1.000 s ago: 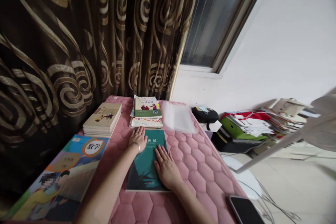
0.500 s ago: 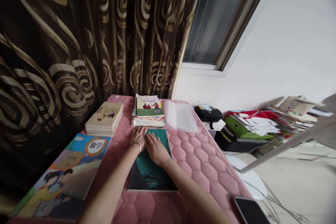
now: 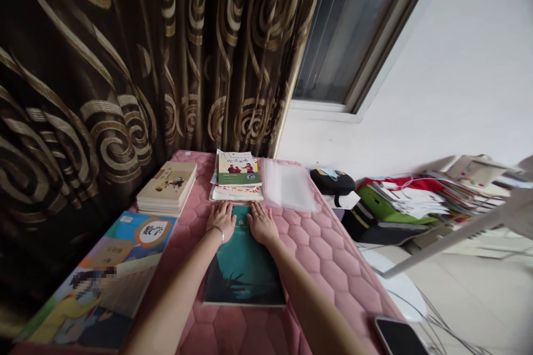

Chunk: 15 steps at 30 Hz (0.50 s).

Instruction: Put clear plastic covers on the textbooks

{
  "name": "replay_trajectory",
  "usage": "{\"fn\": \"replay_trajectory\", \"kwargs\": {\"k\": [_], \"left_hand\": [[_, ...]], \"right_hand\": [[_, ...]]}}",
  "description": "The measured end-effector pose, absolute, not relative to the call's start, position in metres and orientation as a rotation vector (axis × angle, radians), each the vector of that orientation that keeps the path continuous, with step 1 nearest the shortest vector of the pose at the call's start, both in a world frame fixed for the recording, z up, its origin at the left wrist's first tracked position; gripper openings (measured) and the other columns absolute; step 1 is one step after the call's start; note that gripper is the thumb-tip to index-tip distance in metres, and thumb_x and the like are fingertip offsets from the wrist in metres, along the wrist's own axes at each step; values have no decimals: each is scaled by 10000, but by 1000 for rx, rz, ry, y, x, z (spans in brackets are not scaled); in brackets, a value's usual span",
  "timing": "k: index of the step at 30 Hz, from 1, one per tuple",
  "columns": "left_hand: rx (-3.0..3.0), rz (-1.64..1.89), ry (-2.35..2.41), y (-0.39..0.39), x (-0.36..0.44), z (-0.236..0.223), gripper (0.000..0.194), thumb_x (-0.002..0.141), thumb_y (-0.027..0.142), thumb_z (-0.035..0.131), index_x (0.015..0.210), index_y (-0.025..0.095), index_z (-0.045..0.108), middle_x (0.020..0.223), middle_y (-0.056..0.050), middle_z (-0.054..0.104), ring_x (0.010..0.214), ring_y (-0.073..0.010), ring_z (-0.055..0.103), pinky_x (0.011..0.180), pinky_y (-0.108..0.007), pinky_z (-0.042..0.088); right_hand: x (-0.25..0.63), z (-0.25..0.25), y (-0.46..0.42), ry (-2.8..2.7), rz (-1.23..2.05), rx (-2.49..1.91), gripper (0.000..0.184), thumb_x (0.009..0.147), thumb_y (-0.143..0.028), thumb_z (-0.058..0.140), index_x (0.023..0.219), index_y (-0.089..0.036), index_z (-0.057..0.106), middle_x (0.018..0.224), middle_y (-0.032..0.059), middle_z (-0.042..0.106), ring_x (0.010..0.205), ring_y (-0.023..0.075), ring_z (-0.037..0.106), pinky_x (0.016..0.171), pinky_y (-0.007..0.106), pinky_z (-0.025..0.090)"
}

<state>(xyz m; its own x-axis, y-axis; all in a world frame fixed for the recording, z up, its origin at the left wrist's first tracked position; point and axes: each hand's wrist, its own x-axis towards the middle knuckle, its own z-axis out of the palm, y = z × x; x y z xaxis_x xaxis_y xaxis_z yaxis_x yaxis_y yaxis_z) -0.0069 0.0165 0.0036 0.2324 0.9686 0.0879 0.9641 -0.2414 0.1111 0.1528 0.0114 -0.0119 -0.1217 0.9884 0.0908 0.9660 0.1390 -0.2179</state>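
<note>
A dark teal book (image 3: pixel 245 266) lies shut and flat on the pink quilted mattress (image 3: pixel 316 266), right in front of me. My left hand (image 3: pixel 222 221) rests flat on its far left corner, fingers stretched away from me; a thin bracelet circles that wrist. On the far right corner lies my right hand (image 3: pixel 263 223), also flat with fingers out. Pale characters show on the cover between the two hands. Just beyond my fingertips stands a small pile of booklets, topped by a green and cream booklet (image 3: pixel 239 169).
To the left lie a stack of beige books (image 3: pixel 167 186) and a large blue math textbook (image 3: pixel 108 283). Clear plastic sleeves (image 3: pixel 289 186) sit at the far right of the mattress. A phone (image 3: pixel 400 335) lies near the right edge. A white stand (image 3: pixel 441 241) and cables occupy the floor.
My right hand has slid to the right across the cover, from beside my left hand to the book's right edge, uncovering the title. My left hand has stayed nearly in place.
</note>
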Motion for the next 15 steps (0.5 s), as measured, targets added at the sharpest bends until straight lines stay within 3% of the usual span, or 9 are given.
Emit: {"fn": "replay_trajectory", "kwargs": {"k": [3, 6, 10, 15], "left_hand": [[2408, 191, 1963, 12, 5, 5, 580, 925, 330, 250, 1434, 57, 297, 1511, -159, 286, 1399, -256, 245, 1155, -480, 101], [2400, 158, 1938, -5, 21, 1, 608, 911, 335, 300, 1436, 28, 280, 1527, -177, 219, 1412, -274, 199, 1156, -467, 123], [2518, 201, 1735, -44, 20, -8, 606, 919, 355, 297, 1452, 69, 262, 1543, -134, 185, 1424, -253, 154, 1161, -436, 155], [2593, 235, 1619, -93, -19, -13, 592, 915, 355, 310, 1451, 107, 281, 1536, -103, 198, 1413, -242, 203, 1145, -443, 222]], "right_hand": [[152, -13, 13, -2188, 179, -1920, 571, 968, -371, 190, 1452, -81, 276, 1531, 98, 207, 1424, 212, 142, 1146, 456, 77], [153, -13, 14, -2192, 216, -1923, 580, 963, -369, 193, 1455, -67, 256, 1536, 92, 189, 1424, 211, 138, 1147, 451, 87], [154, -13, 13, -2210, 228, -1919, 570, 963, -364, 194, 1465, -98, 245, 1540, 85, 173, 1427, 208, 119, 1145, 450, 83], [155, -10, 11, -2215, 202, -1907, 559, 969, -360, 196, 1458, -98, 262, 1533, 105, 202, 1422, 218, 146, 1138, 469, 103]]}}
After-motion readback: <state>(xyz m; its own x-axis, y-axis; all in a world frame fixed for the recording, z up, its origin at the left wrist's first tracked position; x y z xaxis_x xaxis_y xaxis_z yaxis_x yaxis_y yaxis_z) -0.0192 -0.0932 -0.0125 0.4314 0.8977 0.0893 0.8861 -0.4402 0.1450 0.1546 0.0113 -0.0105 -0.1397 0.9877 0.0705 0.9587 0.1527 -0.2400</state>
